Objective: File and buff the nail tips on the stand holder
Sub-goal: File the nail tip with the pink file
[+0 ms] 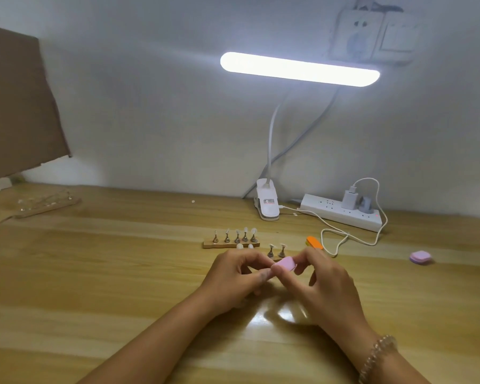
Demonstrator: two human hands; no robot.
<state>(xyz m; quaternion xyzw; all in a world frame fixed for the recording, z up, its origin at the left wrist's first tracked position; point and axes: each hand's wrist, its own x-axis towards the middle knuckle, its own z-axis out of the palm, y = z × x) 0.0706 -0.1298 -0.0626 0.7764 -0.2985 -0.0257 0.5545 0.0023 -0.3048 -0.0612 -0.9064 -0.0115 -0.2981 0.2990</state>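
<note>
My right hand (324,284) pinches a small pink buffer block (286,264) between thumb and fingers. My left hand (233,278) is curled beside it, its fingertips meeting the block; what they pinch is hidden. Behind the hands a wooden stand holder (227,244) carries several metal pegs with clear nail tips (245,233). Two more pegs with tips (276,250) stand just behind my fingers, their base hidden. Two loose tips (244,246) lie by the front of the holder.
An orange file block (314,242) lies right of the pegs. A second pink buffer (420,257) sits far right. A clip lamp (266,200), a power strip (341,212) and a white cable (344,239) line the back. Another holder (47,205) lies far left.
</note>
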